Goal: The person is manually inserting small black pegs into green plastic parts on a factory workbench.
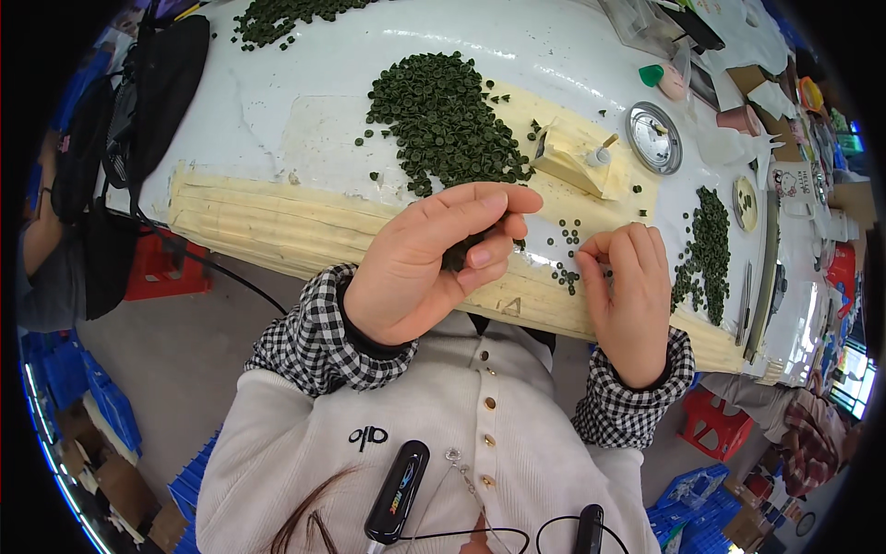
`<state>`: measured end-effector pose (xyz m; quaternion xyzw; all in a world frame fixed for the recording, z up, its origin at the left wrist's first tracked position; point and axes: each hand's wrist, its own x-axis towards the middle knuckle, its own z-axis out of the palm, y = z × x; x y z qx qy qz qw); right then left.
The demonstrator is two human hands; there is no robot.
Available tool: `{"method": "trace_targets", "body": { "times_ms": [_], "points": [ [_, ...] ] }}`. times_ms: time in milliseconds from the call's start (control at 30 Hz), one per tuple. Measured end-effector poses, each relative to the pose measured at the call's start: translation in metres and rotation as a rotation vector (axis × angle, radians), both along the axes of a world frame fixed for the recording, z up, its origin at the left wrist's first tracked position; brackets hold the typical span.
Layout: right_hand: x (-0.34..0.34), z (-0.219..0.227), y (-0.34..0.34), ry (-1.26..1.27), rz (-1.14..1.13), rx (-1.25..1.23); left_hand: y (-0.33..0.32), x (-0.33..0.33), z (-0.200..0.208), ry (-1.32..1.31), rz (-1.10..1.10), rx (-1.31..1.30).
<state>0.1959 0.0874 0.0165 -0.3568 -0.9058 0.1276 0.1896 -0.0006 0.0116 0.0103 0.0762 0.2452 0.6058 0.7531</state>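
Observation:
My left hand (415,258) is cupped over the near table edge, its fingers curled around several small dark green round pieces, partly hidden by the fingers. A loose group of small green discs (569,261) lies on the taped surface between my two hands. Beside that group, my right hand (634,291) is lowered to the table with thumb and fingers drawn together. What its fingertips hold, if anything, is hidden. Beyond my left hand spreads a big heap of the dark green pieces (448,120). A smaller heap of green pieces (709,245) lies right of my right hand.
A tape-covered block (581,162) with a small white bottle (600,157) stands beyond the discs. Near it is a round metal lid (653,138). Tweezers (746,305) lie at the right. A black bag (166,102) sits at the left, and another green heap (286,18) lies far back.

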Motion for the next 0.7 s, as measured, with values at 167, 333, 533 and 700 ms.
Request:
{"method": "trace_targets", "body": {
  "times_ms": [167,333,533,700],
  "points": [
    [-0.001,0.0,-0.002,-0.034,0.003,-0.031,0.001,0.003,0.001,0.07,-0.024,-0.015],
    [0.0,-0.002,-0.005,0.096,-0.039,-0.021,-0.002,0.002,-0.004,0.018,-0.052,-0.022],
    [0.006,-0.004,-0.014,0.502,-0.218,-0.247,-0.002,0.006,-0.008,0.056,-0.055,0.007],
    [0.0,0.004,-0.02,0.627,-0.207,-0.449,-0.002,0.006,-0.01,0.064,-0.067,0.032]
  ]
}}
